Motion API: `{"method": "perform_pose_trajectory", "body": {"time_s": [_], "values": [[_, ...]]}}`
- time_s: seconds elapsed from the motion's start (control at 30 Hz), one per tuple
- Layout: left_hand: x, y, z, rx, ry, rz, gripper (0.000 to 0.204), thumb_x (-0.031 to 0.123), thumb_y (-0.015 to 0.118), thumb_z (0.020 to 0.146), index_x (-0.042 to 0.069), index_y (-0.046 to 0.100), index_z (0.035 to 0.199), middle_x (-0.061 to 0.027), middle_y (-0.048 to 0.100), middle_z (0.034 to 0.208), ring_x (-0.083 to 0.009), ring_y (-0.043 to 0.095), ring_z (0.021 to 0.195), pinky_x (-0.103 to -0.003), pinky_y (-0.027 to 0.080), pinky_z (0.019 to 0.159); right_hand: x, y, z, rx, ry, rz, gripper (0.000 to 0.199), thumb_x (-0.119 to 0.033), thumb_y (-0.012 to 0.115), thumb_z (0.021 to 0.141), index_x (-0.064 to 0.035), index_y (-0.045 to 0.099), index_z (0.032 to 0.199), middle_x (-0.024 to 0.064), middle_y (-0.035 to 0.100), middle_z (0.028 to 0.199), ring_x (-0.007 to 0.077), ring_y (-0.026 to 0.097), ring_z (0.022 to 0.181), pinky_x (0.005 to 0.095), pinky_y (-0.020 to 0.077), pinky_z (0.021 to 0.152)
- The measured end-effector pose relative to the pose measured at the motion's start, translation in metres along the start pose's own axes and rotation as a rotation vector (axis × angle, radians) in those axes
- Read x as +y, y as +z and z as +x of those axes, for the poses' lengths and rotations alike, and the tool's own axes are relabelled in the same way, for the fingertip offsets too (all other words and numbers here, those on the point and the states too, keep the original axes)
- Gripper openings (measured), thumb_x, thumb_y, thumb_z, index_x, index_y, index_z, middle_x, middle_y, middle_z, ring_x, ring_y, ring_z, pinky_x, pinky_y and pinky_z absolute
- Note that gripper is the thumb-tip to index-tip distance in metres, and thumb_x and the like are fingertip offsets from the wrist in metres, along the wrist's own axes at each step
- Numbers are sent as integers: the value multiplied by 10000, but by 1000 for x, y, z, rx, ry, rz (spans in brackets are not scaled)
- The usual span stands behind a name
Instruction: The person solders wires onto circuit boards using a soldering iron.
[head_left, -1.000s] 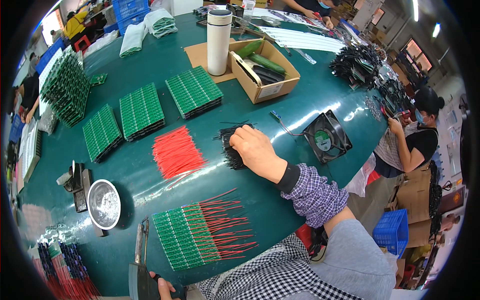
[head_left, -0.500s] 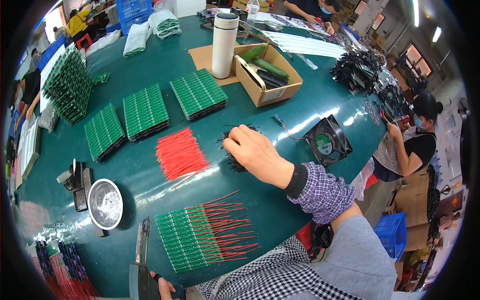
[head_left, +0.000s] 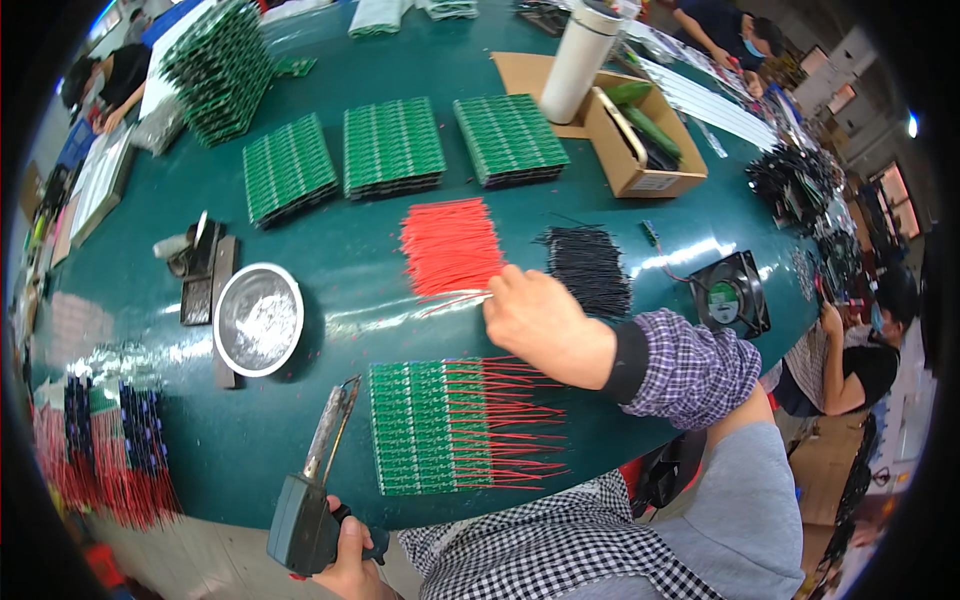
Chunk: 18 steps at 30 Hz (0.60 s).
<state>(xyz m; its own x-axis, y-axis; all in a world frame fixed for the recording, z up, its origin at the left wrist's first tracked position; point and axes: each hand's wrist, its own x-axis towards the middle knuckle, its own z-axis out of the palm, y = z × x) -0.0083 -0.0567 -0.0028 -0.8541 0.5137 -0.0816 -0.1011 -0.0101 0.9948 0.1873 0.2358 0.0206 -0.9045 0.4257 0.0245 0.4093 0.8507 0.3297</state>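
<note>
The dark green worktop [head_left: 350, 270] carries three stacks of green circuit boards [head_left: 393, 147], a bundle of red wires [head_left: 450, 245], a bundle of black wires [head_left: 588, 268], a metal bowl [head_left: 257, 319], a cardboard box [head_left: 640, 150], a small black fan [head_left: 730, 295] and a wired board [head_left: 440, 425] near its front edge.

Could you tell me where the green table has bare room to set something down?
Bare table lies between the metal bowl and red wires, and left of the wired circuit board. It is crowded around the right hand, black wires and fan.
</note>
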Motion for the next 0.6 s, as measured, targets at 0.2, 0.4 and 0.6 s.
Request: {"method": "perform_pose_trajectory", "body": {"time_s": [0.2, 0.4, 0.6], "values": [[5, 7, 2, -103, -201, -223, 566, 28, 709, 844, -56, 508, 1366, -216, 676, 1110, -183, 582, 577, -252, 461, 436, -14, -14, -4, 222, 35, 356, 186, -120, 664, 752, -37, 602, 906, 83, 565, 915, 230, 585, 863, 336, 496, 693], [12, 22, -2, -226, -211, -70, 468, -22, 706, 831, -78, 578, 1278, -206, 682, 1115, -174, 618, 665, -280, 510, 541, -54, -3, -20, 408, 93, 695, 266, -53, 674, 768, 10, 651, 1025, 83, 600, 941, 236, 616, 854, 345, 527, 707], [-9, 7, -3, -288, -104, 274, 430, -76, 772, 781, -56, 650, 1192, -146, 716, 1038, -142, 645, 722, -260, 520, 587, -62, 5, -18, 450, 106, 667, 262, -40, 706, 741, 37, 681, 991, 87, 627, 909, 219, 630, 807, 321, 538, 659]]}}
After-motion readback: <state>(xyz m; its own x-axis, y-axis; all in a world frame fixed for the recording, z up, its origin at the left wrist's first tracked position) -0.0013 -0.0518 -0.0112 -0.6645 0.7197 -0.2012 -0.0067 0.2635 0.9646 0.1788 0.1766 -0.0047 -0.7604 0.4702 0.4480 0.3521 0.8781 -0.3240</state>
